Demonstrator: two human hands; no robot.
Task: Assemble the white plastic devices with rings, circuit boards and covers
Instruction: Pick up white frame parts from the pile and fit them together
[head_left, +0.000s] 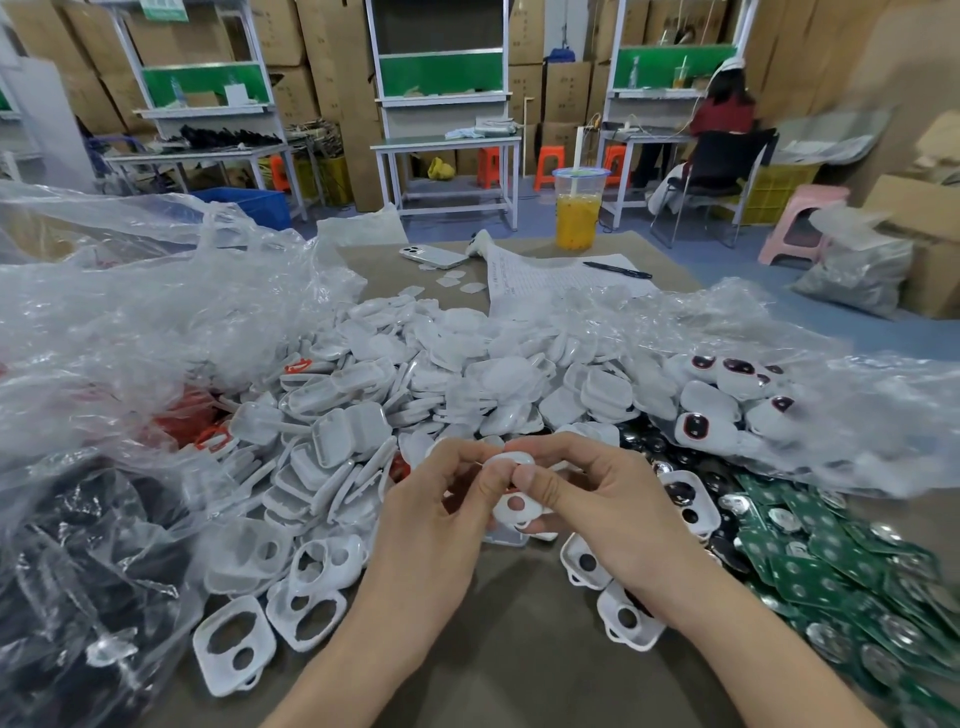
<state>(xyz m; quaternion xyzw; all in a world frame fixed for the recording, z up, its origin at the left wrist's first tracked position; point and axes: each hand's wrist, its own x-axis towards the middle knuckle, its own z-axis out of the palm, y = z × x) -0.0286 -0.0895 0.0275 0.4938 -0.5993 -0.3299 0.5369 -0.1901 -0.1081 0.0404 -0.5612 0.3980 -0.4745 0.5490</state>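
Your thumb tips (535, 480) are pressed side by side on the top half of one white shell (511, 514), with the other fingers of both hands curled in behind and under it. So both hands are pinching the same piece, nothing is spread.

The shell sits between them, just above the near middle of the table (519, 649). Its long axis runs roughly away from you. The thumbs cover the far end, and the round hole at the near end is open, with a fingertip showing through from below. I can't tell if a ring or board is already in there, since the thumbs hide that bit.

Your left hand (441, 512) comes in from the near-left with the wrist fairly straight. Your right hand (602, 514) comes from the near-right and cradles more of the underside, so I'd guess it does the holding and the left one is free to fetch.

Which way you reach matters:
- The green circuit boards (831, 566) are piled along the right edge, close to your right wrist.
- The orange rings (213, 436) are off to the left, half under the plastic bag (130, 338).
- The covers (415, 374) are heaped mid-table beyond your fingers.
- Empty shells (234, 649) lie at the near-left.
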